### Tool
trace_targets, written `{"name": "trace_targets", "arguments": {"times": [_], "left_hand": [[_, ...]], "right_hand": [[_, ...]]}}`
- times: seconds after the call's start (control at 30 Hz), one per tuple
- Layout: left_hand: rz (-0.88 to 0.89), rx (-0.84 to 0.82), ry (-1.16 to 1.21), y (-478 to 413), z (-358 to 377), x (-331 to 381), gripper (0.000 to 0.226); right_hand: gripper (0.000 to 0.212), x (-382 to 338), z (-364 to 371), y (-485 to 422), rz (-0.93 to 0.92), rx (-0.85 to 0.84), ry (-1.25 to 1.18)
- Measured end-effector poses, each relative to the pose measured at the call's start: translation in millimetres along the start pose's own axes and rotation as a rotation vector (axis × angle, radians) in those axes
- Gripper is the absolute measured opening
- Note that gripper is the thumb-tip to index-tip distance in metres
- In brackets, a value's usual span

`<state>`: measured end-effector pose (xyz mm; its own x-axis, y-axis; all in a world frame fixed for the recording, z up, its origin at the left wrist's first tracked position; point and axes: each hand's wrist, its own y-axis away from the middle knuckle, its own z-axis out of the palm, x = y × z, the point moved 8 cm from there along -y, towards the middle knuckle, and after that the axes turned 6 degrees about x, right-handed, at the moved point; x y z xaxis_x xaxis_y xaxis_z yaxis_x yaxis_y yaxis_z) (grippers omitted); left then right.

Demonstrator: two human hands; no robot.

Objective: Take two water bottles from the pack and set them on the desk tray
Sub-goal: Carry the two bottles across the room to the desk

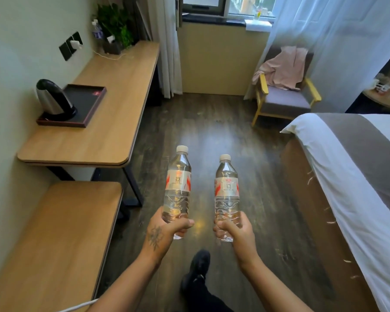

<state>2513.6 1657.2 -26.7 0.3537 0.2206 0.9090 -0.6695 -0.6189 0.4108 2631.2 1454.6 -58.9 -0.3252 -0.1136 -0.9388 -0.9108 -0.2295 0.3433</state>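
Head view: carrying left bottle (178,188) and right bottle (227,194) upright, left hand (164,230) and right hand (236,230) fingers wrapping bases, next needing tray (92,106) far end beside kettle (52,97).

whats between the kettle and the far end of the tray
Nothing: in the head view, the black tray floor is bare from the kettle at its near end to the far rim, save a small red mark.
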Motion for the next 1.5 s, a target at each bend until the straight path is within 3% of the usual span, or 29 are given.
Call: {"name": "trace_targets", "arguments": {"times": [0.43, 0.97, 1.5], "left_hand": [[0.008, 0.074, 0.027, -251, 49, 128, 0.072], [0.037, -0.040, 0.008, -580, 83, 264, 0.068], [0.023, 0.019, -0.036, -803, 150, 370, 0.069]], "right_hand": [[0.061, -110, 68, -288, 0.010, -0.030, 0.039], [0.062, -219, 193, -571, 0.035, 0.052, -0.013], [0.060, -303, 254, -815, -0.009, 0.009, 0.033]]}}
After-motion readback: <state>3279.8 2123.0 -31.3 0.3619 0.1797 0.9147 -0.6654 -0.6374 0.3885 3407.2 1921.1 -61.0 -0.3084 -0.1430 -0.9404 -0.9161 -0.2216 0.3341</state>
